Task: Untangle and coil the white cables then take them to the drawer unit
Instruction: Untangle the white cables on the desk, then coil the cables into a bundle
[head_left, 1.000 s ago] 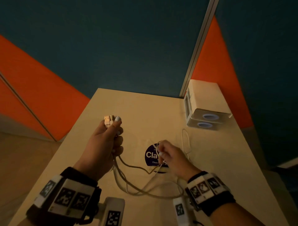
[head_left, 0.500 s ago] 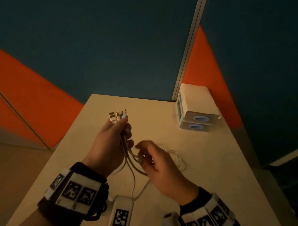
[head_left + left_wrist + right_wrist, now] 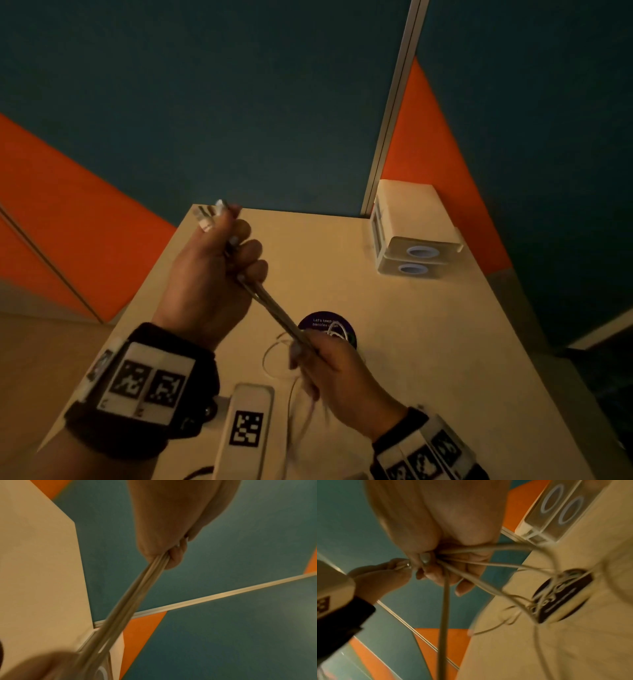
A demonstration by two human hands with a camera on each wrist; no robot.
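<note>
My left hand (image 3: 219, 260) is raised above the table and grips a bundle of white cables (image 3: 270, 305), their plug ends (image 3: 205, 219) sticking out past the thumb. The strands run taut down to my right hand (image 3: 318, 363), which holds them lower and nearer. In the left wrist view the cables (image 3: 137, 592) leave the fist as tight parallel strands. In the right wrist view the cables (image 3: 481, 563) fan out from the right fingers into loose loops (image 3: 544, 601) on the table. The white drawer unit (image 3: 411, 233) stands at the table's far right corner.
A round dark sticker (image 3: 325, 325) lies on the beige table (image 3: 445, 342) under the loose cable ends. Teal and orange wall panels with a metal strip (image 3: 394, 102) rise behind the table. The table's left edge drops to the floor.
My left hand has lifted higher and further away. My right hand has slid down the bundle toward me, so the slack strands between the hands are now pulled straight.
</note>
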